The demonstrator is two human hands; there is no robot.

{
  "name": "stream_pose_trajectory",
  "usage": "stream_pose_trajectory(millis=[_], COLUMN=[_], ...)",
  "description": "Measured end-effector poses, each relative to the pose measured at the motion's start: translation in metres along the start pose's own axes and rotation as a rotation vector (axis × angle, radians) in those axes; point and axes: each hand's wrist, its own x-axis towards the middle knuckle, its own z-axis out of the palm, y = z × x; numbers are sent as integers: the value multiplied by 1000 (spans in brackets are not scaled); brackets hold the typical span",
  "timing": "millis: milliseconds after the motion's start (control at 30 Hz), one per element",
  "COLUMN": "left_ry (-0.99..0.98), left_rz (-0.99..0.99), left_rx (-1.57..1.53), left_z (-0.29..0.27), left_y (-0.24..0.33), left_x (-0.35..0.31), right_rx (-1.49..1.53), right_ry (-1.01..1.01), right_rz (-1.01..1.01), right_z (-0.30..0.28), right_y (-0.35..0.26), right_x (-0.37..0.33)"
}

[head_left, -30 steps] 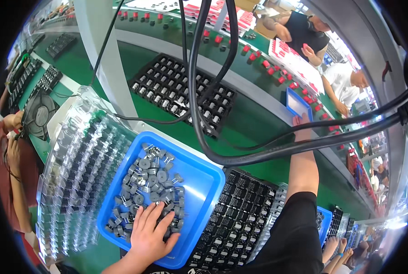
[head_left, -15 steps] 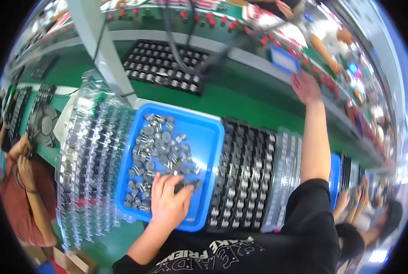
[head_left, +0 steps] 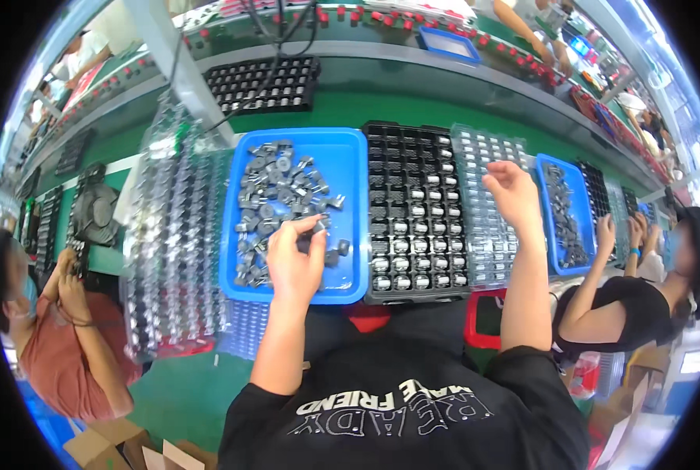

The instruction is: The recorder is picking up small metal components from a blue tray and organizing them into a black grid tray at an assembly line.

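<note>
A blue tray (head_left: 353, 196) lies in front of me, holding a heap of small grey round parts (head_left: 281, 168) with metal legs. Over its near part is my left hand (head_left: 293, 262), thumb and forefinger closed on one small grey part (head_left: 321, 224). To the right of the tray stands a black compartment tray (head_left: 389, 294), its rows partly filled with silvery-topped parts. My right hand (head_left: 514, 196) hovers above a clear plastic tray (head_left: 487, 270) beside it, fingers a little curled, thumb apart, nothing visible in the grasp.
Stacked clear plastic trays (head_left: 170, 258) stand at left. Behind, another filled black tray (head_left: 260, 84) lies near a grey post (head_left: 179, 66). A second blue tray (head_left: 557, 235) of parts is at right. Co-workers sit on both sides; cardboard boxes (head_left: 99, 450) are on the floor.
My right hand has come back from its far reach toward the line to above the clear tray. My left hand stays over the blue tray, now pinching a part. The view has shifted.
</note>
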Motion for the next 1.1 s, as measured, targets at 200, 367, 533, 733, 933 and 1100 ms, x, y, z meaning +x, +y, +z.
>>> stream_pose_trajectory(millis=[200,367,533,733,933,1100], left_ry=[32,92,113,51,228,143], left_rz=[24,220,93,155,283,122], left_rx=[17,42,-40,-118,124,29], left_z=[0,-12,-11,8,-12,-31], left_y=[5,0,9,15,-24,-7], left_x=[0,-5,-12,3,-1,2], right_rx=[-368,-326,-232,60,-314,-50], right_ry=[91,-41,-130,-132,-162,-70], right_rz=[-11,187,116,-23,-191,-175], right_z=[40,40,41,10,53,51], right_y=[36,31,38,75,65,43], right_x=[56,65,76,64,62,47])
